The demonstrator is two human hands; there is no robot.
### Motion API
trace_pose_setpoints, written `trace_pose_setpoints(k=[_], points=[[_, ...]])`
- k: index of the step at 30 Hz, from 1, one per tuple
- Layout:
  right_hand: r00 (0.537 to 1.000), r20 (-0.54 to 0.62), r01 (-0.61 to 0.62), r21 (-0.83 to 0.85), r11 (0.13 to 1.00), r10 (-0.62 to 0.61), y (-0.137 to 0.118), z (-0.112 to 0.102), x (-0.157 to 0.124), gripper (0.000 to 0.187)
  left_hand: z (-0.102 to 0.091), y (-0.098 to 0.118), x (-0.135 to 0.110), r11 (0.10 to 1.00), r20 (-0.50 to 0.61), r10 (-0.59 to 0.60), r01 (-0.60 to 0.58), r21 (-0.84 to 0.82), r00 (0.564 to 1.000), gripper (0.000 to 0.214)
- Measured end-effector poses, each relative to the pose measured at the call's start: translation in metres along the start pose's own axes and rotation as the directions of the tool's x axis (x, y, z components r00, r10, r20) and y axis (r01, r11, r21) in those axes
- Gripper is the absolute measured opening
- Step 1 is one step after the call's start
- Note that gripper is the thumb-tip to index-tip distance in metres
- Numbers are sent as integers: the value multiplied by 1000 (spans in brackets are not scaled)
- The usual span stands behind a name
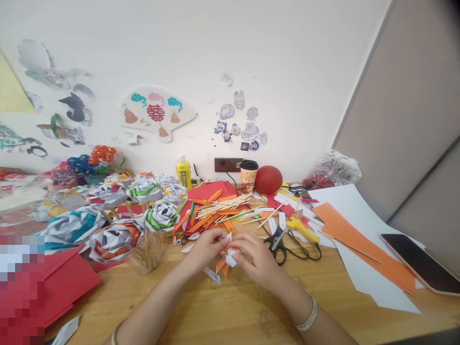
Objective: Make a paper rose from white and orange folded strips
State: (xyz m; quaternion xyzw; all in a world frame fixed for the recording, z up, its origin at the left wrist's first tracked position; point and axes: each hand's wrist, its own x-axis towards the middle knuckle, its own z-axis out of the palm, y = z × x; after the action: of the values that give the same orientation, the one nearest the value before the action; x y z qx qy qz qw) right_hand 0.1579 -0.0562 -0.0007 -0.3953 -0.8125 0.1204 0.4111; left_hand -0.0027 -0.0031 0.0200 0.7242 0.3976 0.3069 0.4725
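Call the white-and-orange folded-paper piece (233, 259) the centre of a clock, 6 o'clock nearest the person. Far left, around 8 to 9, a stack of red paper sheets (70, 290) lies flat, probably shoved aside to keep elbow room. Behind it, 9 to 10, sit the folded-paper roses (161, 215), bunched heads-up on sticks, I guess so the petals don't get squashed. A see-through container (138, 258) at 9 has sticks standing in it. The yellow-labelled drink bottle (184, 173) is back at 11, by the wall, maybe so it won't get knocked. Then the left hand (210, 244): thumb and fingertips pinched together on a white point of the piece, which looks like a way to steady it. Bamboo skewers (224, 207) lie heaped at 12, an easy reach. The right hand (253, 254) has its fingers and thumb closed round the other side of the piece, above the tabletop, presumably backing up that pinch. Black-handled scissors (277, 242) at about 3 and a yellow glue gun (304, 230) at 2 sit just past that hand, handy spot imo. Orange paper (354, 239) and a smartphone (424, 263) finish things off at 3, well out of the way.
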Motion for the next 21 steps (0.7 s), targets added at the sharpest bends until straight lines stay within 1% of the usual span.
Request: trace_pose_setpoints(k=[6,10,16,21], points=[[999,-32,42,9,999,-41,2,3,0,14,0,-2,1,997,5,19,-18,-71,1000,27],[999,-49,2,-28,1000,-3,1,2,0,18,2,-3,1,999,-18,30,-30,-40,999,24],[995,-91,37,-39,999,-40,6,6,0,14,4,-8,5,998,-70,52,-54,-27,996,21],[996,-34,74,-112,991,-78,8,7,-1,16,9,-12,6,998,-88,39,-43,-40,995,19]])
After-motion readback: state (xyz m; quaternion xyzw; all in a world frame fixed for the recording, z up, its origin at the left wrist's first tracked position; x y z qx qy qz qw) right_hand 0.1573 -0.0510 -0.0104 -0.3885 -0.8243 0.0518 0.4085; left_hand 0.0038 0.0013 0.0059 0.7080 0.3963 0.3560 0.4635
